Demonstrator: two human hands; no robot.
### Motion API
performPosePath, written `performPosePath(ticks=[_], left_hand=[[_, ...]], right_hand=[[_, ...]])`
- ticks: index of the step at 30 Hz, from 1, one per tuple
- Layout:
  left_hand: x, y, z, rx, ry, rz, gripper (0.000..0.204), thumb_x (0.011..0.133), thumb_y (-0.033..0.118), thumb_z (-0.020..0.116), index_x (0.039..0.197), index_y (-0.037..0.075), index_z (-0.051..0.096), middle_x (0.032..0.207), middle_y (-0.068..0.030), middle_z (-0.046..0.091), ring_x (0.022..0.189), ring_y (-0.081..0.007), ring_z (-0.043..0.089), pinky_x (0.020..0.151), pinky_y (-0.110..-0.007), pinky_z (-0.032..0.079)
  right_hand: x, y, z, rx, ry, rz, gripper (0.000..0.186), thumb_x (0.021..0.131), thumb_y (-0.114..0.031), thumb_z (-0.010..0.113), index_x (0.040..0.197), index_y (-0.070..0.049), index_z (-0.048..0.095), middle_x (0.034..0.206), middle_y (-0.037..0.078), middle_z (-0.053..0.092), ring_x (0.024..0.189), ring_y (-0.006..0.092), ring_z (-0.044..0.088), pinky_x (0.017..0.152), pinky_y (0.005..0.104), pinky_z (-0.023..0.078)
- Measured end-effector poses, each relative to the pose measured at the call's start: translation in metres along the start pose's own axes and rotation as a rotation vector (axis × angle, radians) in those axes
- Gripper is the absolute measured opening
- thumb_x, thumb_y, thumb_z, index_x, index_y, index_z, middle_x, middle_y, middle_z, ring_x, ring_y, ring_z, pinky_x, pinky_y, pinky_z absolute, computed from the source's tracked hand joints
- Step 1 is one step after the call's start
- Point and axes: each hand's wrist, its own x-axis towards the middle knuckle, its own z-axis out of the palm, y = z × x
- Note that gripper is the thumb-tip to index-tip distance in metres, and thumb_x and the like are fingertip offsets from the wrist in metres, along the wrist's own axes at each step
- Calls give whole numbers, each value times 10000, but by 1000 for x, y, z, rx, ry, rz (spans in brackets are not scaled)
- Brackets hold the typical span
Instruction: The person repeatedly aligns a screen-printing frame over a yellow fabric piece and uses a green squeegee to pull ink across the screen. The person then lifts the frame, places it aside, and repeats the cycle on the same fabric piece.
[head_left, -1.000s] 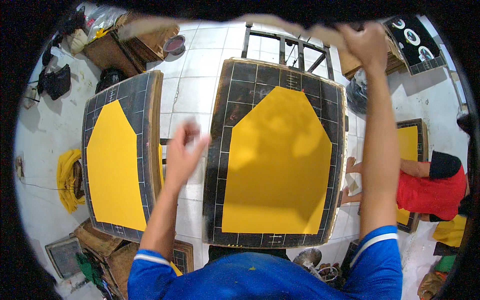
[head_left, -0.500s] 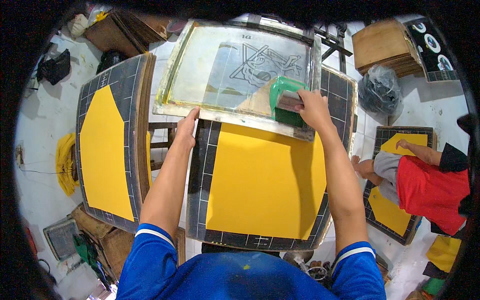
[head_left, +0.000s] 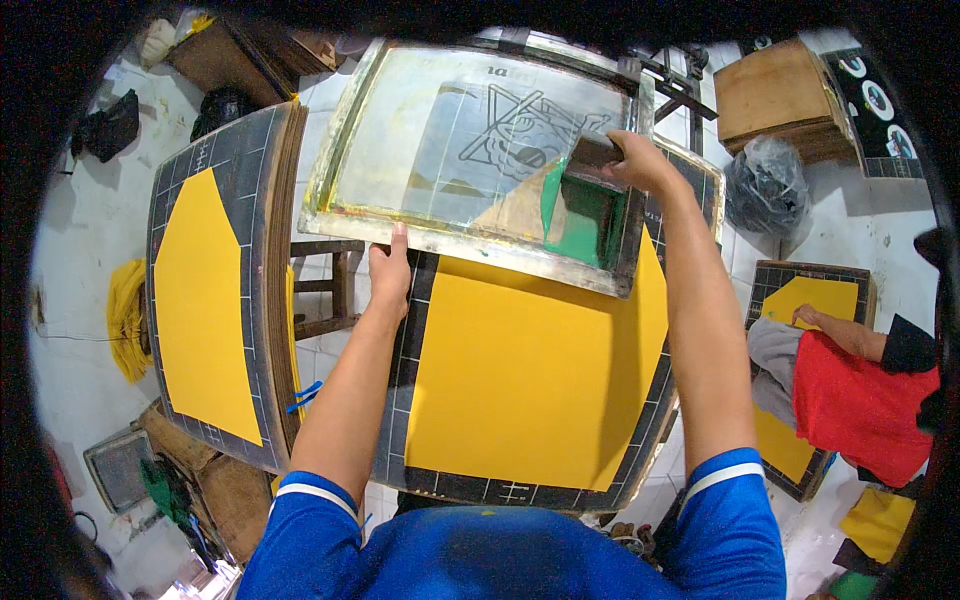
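Note:
A framed printing screen point(head_left: 470, 244) is tilted above a dark gridded board point(head_left: 470, 488). On that board lies a yellow fabric piece point(head_left: 530, 375), partly covered by the screen. My left hand point(head_left: 391, 275) is closed on the screen's near edge, thumb on top. A squeegee point(head_left: 590, 153) is gripped in my right hand point(head_left: 648, 165), at the screen's right side. Green ink point(head_left: 582, 242) lies in the screen's near right corner, below the squeegee. Dark line drawing point(head_left: 530, 130) shows on the mesh, left of the squeegee.
To the left, another yellow fabric piece point(head_left: 205, 310) lies on a thick stack of boards point(head_left: 270, 240). At the right, a person in a red top point(head_left: 860, 400) leans over another board. Brown boards point(head_left: 775, 95) and a grey plastic bag point(head_left: 766, 185) stand at the far right.
The squeegee and my right hand have moved away from me, up from the ink in the near right corner. My left hand still holds the screen's near edge.

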Motion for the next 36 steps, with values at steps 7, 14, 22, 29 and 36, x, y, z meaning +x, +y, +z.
performPosePath(ticks=[7, 14, 22, 29, 36], left_hand=[[-3, -2, 0, -15, -6, 64, 652, 1042, 481, 635, 1334, -90, 520, 1303, -204, 624, 1195, -273, 580, 1048, -382, 447], [0, -1, -2, 50, -30, 30, 727, 1051, 487, 623, 1480, -75, 453, 1429, -178, 581, 1282, -260, 550, 1104, -369, 414], [-8, 4, 1, -46, -15, 42, 643, 1043, 479, 639, 1342, -79, 527, 1298, -193, 634, 1184, -258, 589, 1053, -381, 445], [-9, 3, 1, -189, -47, 57, 549, 1064, 425, 630, 1304, -56, 523, 1287, -160, 619, 1169, -226, 572, 1036, -367, 452], [-15, -6, -7, -232, -97, 201, 542, 1084, 477, 572, 1332, 0, 502, 1323, -115, 564, 1226, -203, 508, 1103, -366, 381]], right_hand=[[-46, -27, 37, -290, 413, 2, 329, 811, -31, 724, 1127, -99, 661, 1124, 130, 704, 1133, 388, 592, 937, 560, 462], [-124, -69, 68, -222, 232, 122, 290, 814, -42, 727, 1094, -100, 684, 1100, 109, 709, 1130, 367, 589, 910, 537, 440], [-65, -35, 59, -269, 481, 25, 302, 820, -22, 697, 1112, -98, 699, 1120, 121, 716, 1098, 379, 598, 910, 537, 450], [-155, -93, 81, -243, 433, 48, 363, 784, -12, 712, 1134, -102, 683, 1125, 93, 697, 1091, 354, 571, 893, 499, 428], [-144, -68, 53, -159, 249, 12, 346, 818, -75, 759, 1153, -111, 678, 1108, 90, 715, 1084, 366, 595, 894, 531, 419]])
